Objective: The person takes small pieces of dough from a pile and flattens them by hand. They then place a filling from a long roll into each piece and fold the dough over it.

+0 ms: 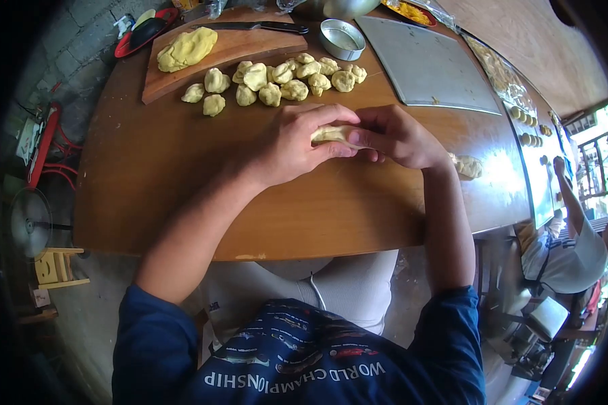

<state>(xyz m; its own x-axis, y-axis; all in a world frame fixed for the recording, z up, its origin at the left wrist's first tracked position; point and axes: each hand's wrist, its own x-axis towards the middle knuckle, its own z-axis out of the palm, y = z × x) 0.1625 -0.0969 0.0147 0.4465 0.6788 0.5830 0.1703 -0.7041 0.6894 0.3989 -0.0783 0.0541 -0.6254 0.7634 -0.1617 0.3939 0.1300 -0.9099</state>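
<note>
A piece of pale yellow dough [331, 133] is pinched between my two hands above the wooden table. My left hand [302, 138] curls round its left end, with the thumb below and the fingers above. Closed on the right end is my right hand [400, 137], its thumb pressing on the dough. Part of the piece is hidden by my fingers. Beyond my hands lie several rough dough lumps [270, 94] in a loose cluster. A larger yellow dough mass [188, 49] rests on the wooden cutting board [250, 44].
A knife [250, 26] lies along the board's far edge, beside a round metal tin [342, 39]. A grey metal tray [425, 64] is at the back right. Another dough piece [467, 166] sits right of my forearm. At far right, a person [571, 253] reaches over the table.
</note>
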